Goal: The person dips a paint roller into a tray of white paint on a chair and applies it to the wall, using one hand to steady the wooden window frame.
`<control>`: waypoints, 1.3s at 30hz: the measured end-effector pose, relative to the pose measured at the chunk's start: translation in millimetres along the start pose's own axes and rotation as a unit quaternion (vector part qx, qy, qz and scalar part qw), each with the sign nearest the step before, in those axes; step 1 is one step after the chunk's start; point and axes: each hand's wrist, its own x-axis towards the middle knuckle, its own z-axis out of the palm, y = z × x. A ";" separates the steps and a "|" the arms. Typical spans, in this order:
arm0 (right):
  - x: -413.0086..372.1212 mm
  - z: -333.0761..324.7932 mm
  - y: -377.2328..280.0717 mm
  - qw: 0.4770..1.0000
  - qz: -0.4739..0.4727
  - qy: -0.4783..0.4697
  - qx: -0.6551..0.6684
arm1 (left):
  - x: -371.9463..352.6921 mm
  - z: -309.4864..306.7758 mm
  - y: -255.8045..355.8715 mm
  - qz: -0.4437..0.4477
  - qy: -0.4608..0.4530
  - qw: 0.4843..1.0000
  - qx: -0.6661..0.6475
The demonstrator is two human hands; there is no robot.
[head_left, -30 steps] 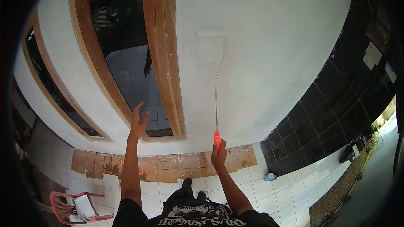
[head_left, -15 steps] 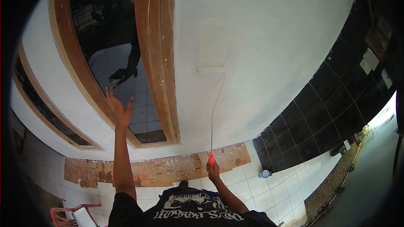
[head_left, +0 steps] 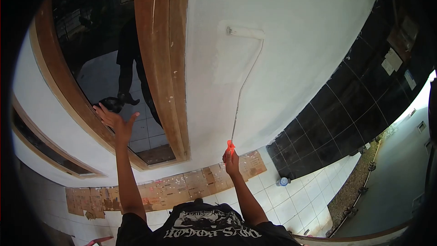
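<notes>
My right hand is closed around the orange handle of a paint roller with a long thin wire stem. The white roller head lies against the pale wall, at the upper middle of the view. Below it, a damp-looking patch shows on the wall. My left hand is spread, its fingers at the wooden window frame, in front of the dark glass that mirrors an arm. Whether the fingertips touch the frame is hard to tell.
Paint-spotted cardboard lies along the foot of the wall on white floor tiles. A clear container with blue stands by the black tiled wall. Part of a red chair shows at bottom left.
The roller head has moved up the wall and slightly right, and my right hand has risen with it. My left hand has shifted left and down towards the window frame. The view has turned slightly.
</notes>
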 end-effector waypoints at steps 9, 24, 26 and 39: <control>-107.3 -27.6 77.9 0.993 0.058 -0.045 -0.096 | 0.3 7.8 -11.5 -0.028 -0.055 0.998 0.019; 57.2 -31.7 -47.1 0.969 -0.055 -0.017 -0.241 | 2.5 10.3 -16.8 -0.029 -0.089 0.994 0.056; 53.7 -18.8 -53.9 0.970 -0.067 -0.015 -0.232 | 1.9 6.1 -15.4 -0.029 -0.094 0.993 0.058; -97.4 8.0 74.3 0.987 0.070 -0.090 -0.111 | -5.1 -4.6 -17.1 -0.015 -0.148 0.988 0.045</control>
